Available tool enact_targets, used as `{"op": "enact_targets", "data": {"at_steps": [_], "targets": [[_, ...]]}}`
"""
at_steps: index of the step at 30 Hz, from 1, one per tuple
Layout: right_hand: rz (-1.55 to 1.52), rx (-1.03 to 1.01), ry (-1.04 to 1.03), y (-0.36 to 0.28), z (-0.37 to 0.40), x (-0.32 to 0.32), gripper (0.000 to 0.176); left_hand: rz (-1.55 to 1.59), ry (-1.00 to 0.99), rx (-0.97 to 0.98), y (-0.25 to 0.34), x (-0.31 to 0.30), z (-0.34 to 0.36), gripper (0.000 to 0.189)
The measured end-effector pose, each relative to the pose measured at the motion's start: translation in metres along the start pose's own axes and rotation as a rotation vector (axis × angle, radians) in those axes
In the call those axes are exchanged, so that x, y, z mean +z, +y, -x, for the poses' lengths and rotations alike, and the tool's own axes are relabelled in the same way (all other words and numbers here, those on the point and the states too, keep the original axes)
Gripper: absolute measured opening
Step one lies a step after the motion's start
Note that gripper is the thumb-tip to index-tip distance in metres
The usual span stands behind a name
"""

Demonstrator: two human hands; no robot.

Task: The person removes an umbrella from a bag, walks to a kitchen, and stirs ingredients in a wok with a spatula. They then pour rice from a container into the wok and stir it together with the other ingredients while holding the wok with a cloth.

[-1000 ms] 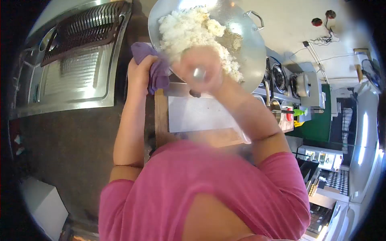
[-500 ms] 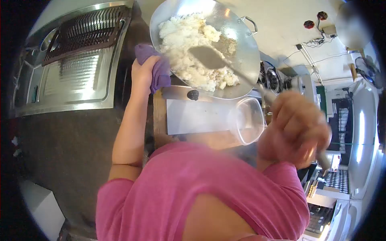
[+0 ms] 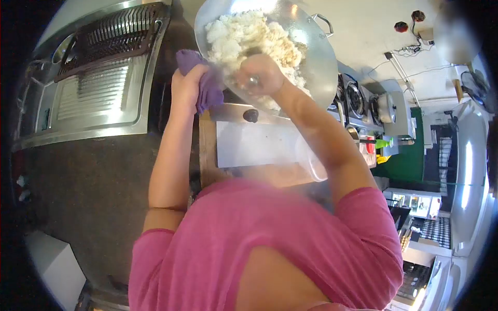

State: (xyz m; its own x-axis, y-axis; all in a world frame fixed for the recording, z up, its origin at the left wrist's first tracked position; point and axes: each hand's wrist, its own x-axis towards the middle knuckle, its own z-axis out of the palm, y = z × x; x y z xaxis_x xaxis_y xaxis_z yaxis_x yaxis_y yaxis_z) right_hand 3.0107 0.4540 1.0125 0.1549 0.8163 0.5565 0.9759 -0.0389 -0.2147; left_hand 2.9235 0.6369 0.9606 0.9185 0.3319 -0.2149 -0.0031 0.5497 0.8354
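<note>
A large metal wok [image 3: 322, 65] holds a heap of white rice [image 3: 228, 39], browned in places. My left hand [image 3: 185, 88] is closed on a folded purple cloth [image 3: 210, 93], pressed against the near left rim of the wok. Over the rice, my right hand [image 3: 263, 75] is wrapped around a long-handled wok spatula [image 3: 253, 80]. The butt of its handle points up towards me, and its blade is mostly hidden behind the hand and in the rice.
Before the wok are a black stove knob [image 3: 251, 115], a white board [image 3: 254, 145] and a clear plastic container [image 3: 314, 163], partly behind my right forearm. A steel sink [image 3: 98, 98] with a dark rack [image 3: 109, 41] stands left. Gas burners [image 3: 354, 98] and a pot [image 3: 385, 108] are right.
My right hand has swung from the right, beside the container, to above the rice, bringing the spatula upright into the heap. The rice has shifted. My left hand stays at the rim with the cloth.
</note>
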Motion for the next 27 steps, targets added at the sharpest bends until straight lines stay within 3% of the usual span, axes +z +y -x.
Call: {"op": "enact_targets", "data": {"at_steps": [3,5,8,9,13,15,16,17,18,20,22,24,26,27], "targets": [[0.044,0.074,0.129,0.006,0.008,-0.016,0.027,0.016,0.000,0.009,0.002,0.004,0.006,0.023],[0.071,0.073,0.296,-0.035,-0.002,-0.044,0.017,-0.003,0.028,0.057,-0.007,-0.002,-0.006,0.025],[0.285,0.112,0.145,-0.109,-0.019,-0.083,0.022,-0.004,0.000,0.072,-0.007,-0.002,-0.004,0.027],[0.071,-0.009,0.105,-0.125,-0.026,-0.083,0.020,-0.031,0.061,0.041,-0.005,0.004,-0.003,0.028],[-0.208,-0.151,0.204,-0.117,-0.045,-0.028,0.023,0.056,0.002,0.040,-0.001,0.005,0.005,0.027],[-0.122,-0.139,0.160,-0.070,-0.035,0.006,0.022,0.033,0.015,0.064,-0.007,-0.001,0.001,0.026],[-0.024,-0.091,0.006,-0.051,-0.037,-0.003,0.019,0.012,0.016,0.088,-0.010,-0.005,-0.002,0.026],[-0.207,-0.009,0.258,-0.027,-0.037,-0.003,0.018,-0.028,0.009,0.092,-0.014,-0.008,-0.005,0.024],[-0.092,0.073,0.430,0.012,-0.026,-0.006,0.016,-0.033,0.009,0.075,-0.017,-0.009,-0.002,0.024],[-0.443,0.582,0.817,0.051,-0.027,-0.040,0.019,0.014,0.038,0.039,-0.014,-0.004,-0.005,0.023],[-0.425,0.625,1.061,0.071,-0.023,-0.099,0.021,0.044,0.006,0.044,-0.009,0.000,0.002,0.027],[-0.684,0.608,1.153,0.086,0.015,-0.169,0.030,0.010,0.033,0.060,-0.007,0.000,0.002,0.032],[-0.744,0.573,1.221,0.087,0.049,-0.228,0.039,0.015,0.055,0.080,-0.011,-0.002,0.002,0.034],[-0.542,0.640,1.387,0.075,0.044,-0.244,0.045,-0.008,0.077,0.068,-0.012,-0.002,0.001,0.034]]}}
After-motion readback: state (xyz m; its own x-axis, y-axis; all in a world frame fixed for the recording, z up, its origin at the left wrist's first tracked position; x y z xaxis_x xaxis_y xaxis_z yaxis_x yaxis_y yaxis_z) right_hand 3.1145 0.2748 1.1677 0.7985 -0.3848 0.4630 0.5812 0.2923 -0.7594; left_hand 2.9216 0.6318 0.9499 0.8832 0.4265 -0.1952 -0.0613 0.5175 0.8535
